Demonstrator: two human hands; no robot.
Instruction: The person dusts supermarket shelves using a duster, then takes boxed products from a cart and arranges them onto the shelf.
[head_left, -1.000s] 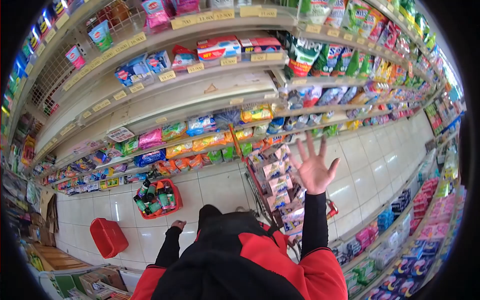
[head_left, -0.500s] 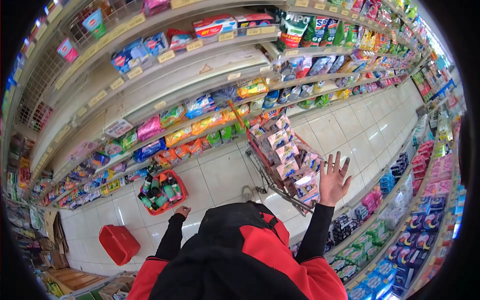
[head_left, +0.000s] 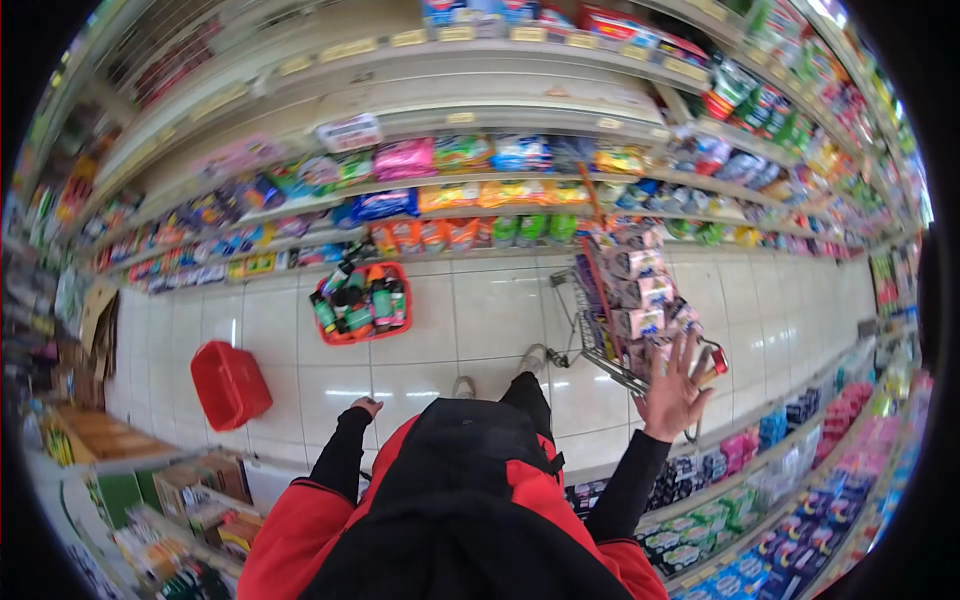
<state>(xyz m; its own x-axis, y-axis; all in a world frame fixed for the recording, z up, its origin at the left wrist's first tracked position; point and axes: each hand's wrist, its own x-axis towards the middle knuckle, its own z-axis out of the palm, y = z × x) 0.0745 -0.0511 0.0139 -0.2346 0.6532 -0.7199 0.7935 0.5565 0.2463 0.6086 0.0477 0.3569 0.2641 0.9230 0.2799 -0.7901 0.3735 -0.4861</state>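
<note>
My right hand (head_left: 674,392) is held out with its fingers spread, in front of a shopping cart (head_left: 612,368). It overlaps the near end of the cart, by the red-capped handle (head_left: 714,362); whether it touches the handle I cannot tell. Pink packs (head_left: 640,292) are piled high in the cart. My left hand (head_left: 368,406) hangs low at my left side, small in view, fingers loosely bent and nothing visible in it. Beyond it, a red shopping basket (head_left: 372,338) full of dark and green bottles (head_left: 360,305) stands on the floor.
A second red basket (head_left: 230,388) stands farther left on the tiled floor (head_left: 490,300). Shelves of bright packets (head_left: 520,155) run along the far side of the aisle. Stocked shelves (head_left: 720,525) lie close on my right, and cardboard boxes (head_left: 200,480) at lower left.
My view has turned, so the far shelves now lie level across it. The cart appears farther right and the filled basket higher. My right hand now overlaps the cart's near end.
</note>
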